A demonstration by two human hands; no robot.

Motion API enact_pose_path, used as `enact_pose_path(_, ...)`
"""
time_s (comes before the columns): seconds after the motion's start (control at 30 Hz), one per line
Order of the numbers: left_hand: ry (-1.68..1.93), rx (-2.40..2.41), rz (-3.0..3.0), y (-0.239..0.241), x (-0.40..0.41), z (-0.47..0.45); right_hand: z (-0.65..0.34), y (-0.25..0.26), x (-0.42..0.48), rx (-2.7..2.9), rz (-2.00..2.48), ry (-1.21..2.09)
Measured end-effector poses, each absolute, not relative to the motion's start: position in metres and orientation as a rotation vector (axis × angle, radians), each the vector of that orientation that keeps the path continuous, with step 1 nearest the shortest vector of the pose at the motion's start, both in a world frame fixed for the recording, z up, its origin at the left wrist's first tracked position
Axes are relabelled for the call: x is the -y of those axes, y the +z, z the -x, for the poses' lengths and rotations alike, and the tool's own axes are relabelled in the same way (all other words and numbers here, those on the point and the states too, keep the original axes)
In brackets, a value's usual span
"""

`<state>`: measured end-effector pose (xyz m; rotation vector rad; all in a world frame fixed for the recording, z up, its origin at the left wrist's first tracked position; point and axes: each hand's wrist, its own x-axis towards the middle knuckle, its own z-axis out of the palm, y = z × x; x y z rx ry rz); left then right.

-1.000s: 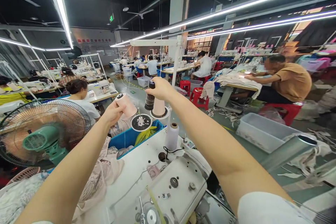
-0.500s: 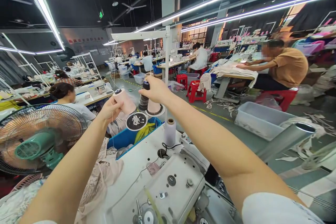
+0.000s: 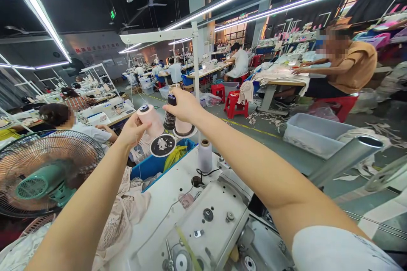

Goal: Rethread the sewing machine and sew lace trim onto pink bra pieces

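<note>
My left hand (image 3: 131, 130) is closed around a pale pink thread cone (image 3: 154, 120), held tilted just above a round black thread-stand disc (image 3: 163, 145) with lint scraps on it. Beside it, my right hand (image 3: 185, 105) grips the top of a dark thread cone (image 3: 169, 120); its fingertips are partly hidden. Directly behind the dark cone, another pale pink cone (image 3: 183, 128) sits on a second disc. The white stand post (image 3: 196, 67) rises next to my right hand. Below, a pale lilac cone (image 3: 205, 159) stands on the white machine table (image 3: 159, 216).
A sewing machine head (image 3: 213, 220) fills the near middle. Left are a large fan (image 3: 41, 178) and pale fabric (image 3: 127, 211). Behind the table is a blue bin (image 3: 146, 168); a clear plastic bin (image 3: 314, 137) lies right. Co-workers sit at machines around, one in a tan shirt (image 3: 358, 67).
The view has shifted slightly. The pink cone in my left hand is a little more upright, and both hands keep their holds. The tan-shirted co-worker has leaned a little.
</note>
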<state>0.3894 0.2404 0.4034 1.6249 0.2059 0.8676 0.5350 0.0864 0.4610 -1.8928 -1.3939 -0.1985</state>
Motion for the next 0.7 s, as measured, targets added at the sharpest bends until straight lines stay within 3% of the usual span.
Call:
enact_pose_path(0.23,0.958,-0.174,-1.674,0.406,-0.249,-0.390,-0.537,0.462,-0.081,1.377,1.906,-0.181)
enact_pose_path(0.53,0.698,-0.380,-1.621,0.350,-0.257,-0.389,-0.538,0.459,-0.084,1.402,1.861,-0.182)
enact_pose_path(0.7,0.591,-0.426,-1.621,0.344,-0.261,-0.388,-0.543,0.458,-0.082,1.388,1.873,-0.182)
